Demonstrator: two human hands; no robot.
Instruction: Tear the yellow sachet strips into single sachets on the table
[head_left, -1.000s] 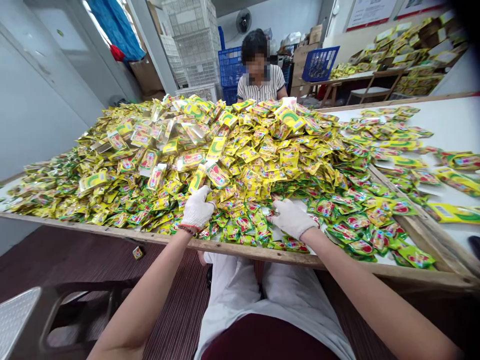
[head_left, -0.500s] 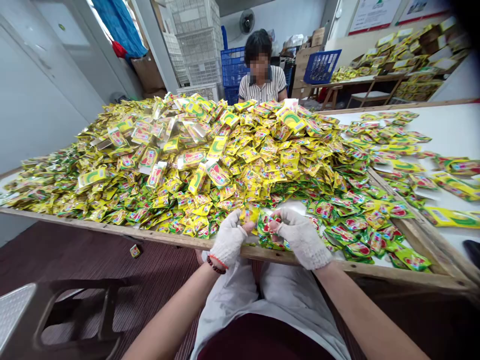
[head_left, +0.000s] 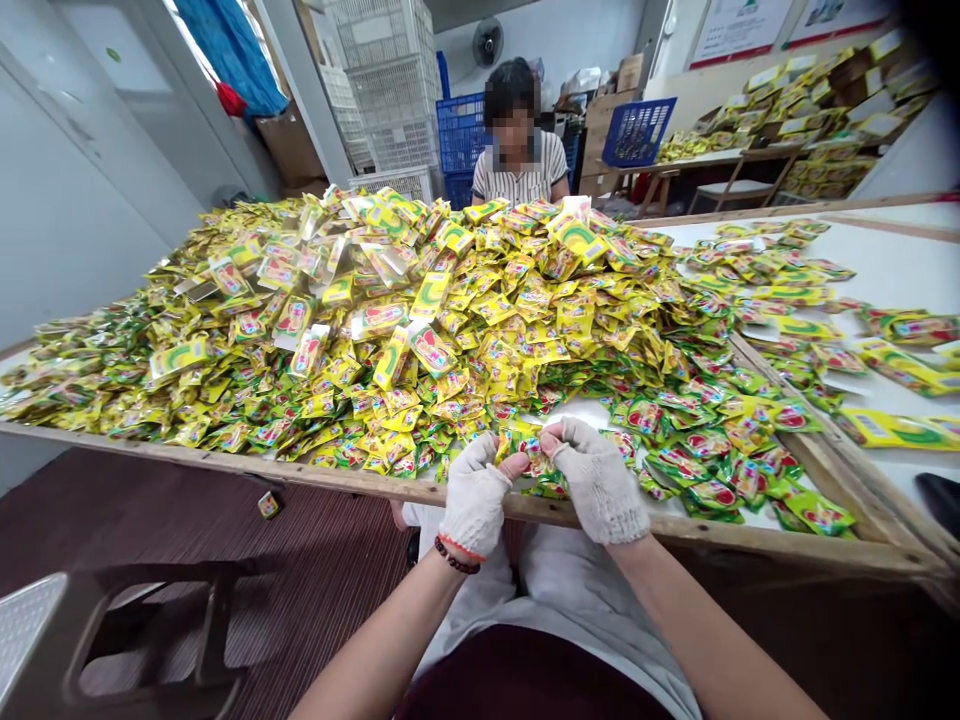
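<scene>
Both my hands wear white knit gloves and meet at the near edge of the table. My left hand (head_left: 474, 498) and my right hand (head_left: 596, 482) are closed together round a small bunch of yellow-green sachets (head_left: 525, 449), held just above the table's wooden rim (head_left: 360, 480). A huge heap of the same yellow and green sachets (head_left: 420, 310) covers the table in front of them.
A person in a striped top (head_left: 520, 170) sits at the far side of the heap. More sachets (head_left: 810, 330) lie on a white table at the right. Stacked white and blue crates (head_left: 420, 100) stand behind. A dark stool (head_left: 150, 620) sits at lower left; one sachet (head_left: 268, 503) lies on the floor.
My hands left the heap, where they lay apart, and drew together at the table's near edge with a bunch of sachets pinched between them.
</scene>
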